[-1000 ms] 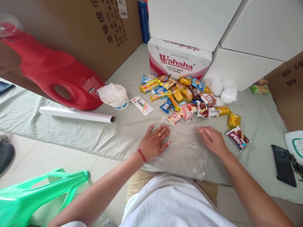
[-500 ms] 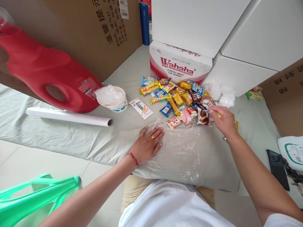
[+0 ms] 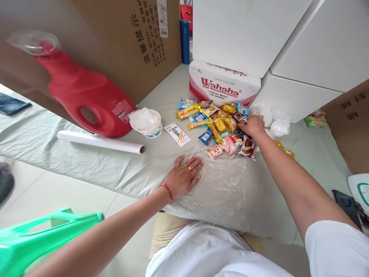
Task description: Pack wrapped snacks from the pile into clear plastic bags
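Observation:
My left hand lies flat with fingers spread on a clear plastic bag, which is smoothed out on the cloth in front of me. My right hand reaches into the right side of a pile of wrapped snacks. Its fingers are bent together at a dark brown snack packet; the fingertips are partly hidden, so what they pinch is unclear. Just below that hand lies a packaged chocolate pie. A red-and-cream packet rests by the bag's top edge, and a white snack packet lies left of the pile.
A paper bowl with crumpled plastic, a white roll and a red jug stand to the left. Behind the pile is a Wahaha box. Crumpled clear plastic lies at right. A green stool is at lower left.
My right hand has moved left and farther in, from beside the chocolate pie to the dark brown packet. The chocolate pie packet has tilted. My left hand stays on the bag; the view has shifted slightly.

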The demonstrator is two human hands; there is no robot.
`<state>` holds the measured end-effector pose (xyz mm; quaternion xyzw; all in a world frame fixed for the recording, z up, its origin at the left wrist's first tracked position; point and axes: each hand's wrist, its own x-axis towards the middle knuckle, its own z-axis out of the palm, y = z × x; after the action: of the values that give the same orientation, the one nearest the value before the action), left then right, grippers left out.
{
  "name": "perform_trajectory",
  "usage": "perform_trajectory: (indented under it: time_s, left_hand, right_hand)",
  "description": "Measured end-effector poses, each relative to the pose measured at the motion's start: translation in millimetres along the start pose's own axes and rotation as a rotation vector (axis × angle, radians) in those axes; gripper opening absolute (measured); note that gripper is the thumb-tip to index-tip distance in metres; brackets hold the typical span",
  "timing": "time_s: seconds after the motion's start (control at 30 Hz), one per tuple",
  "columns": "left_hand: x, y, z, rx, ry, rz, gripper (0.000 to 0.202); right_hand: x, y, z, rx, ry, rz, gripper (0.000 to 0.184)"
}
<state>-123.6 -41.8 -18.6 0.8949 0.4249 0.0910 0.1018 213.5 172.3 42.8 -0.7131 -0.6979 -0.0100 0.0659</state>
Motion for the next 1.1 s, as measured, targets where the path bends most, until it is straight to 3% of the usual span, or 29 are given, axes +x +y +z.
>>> perform_trajectory:
  time_s: [0.1, 0.2, 0.27, 0.33, 0.43, 0.53, 0.63, 0.73, 0.87, 0.97, 1.1]
  left_hand:
    - [0, 0, 0.0, 0.002, -0.002, -0.005, 0.055]
    - [0, 0, 0.3, 0.001, -0.008, -0.007, 0.055]
    - [0, 1, 0.6, 0.009, -0.009, -0.007, 0.055]
    - [-1, 1, 1.0, 0.022, -0.007, -0.007, 0.055]
    - [-1, 1, 1.5, 0.042, -0.001, -0.008, 0.055]
    - [-1, 2, 1.7, 0.062, 0.003, -0.005, 0.056]
    - [-1, 3, 0.9, 0.082, 0.006, -0.003, 0.056]
    - [-1, 4, -0.6, 0.078, 0.001, -0.009, 0.055]
    - [1, 5, -1.5, 0.04, -0.002, -0.01, 0.055]
    - [2, 5, -0.9, 0.021, 0.005, -0.005, 0.054]
    - [2, 4, -0.6, 0.013, 0.001, -0.025, 0.052]
  right_hand:
    - [-20, 12, -19, 0.212, 0.066, 0.087, 0.053]
    - [-62, 20, -40, 0.447, 0.125, 0.096, 0.053]
    - [-97, 19, -50, 0.505, 0.118, 0.051, 0.05]
    - [-131, 13, -52, 0.491, 0.073, -0.095, 0.04]
    - [-166, -3, -44, 0.448, 0.07, -0.374, 0.024]
    - [-184, -23, -29, 0.449, 0.054, -0.501, 0.026]
    - [-204, -44, -14, 0.456, -0.029, -0.527, 0.037]
    - [-233, -59, -2, 0.326, -0.083, -0.556, 0.047]
    - [-263, -58, 8, 0.218, -0.171, -0.686, 0.056]
    - [-262, -54, 11, 0.263, -0.157, -0.651, 0.059]
    - [-251, -62, 16, 0.319, -0.117, -0.588, 0.047]
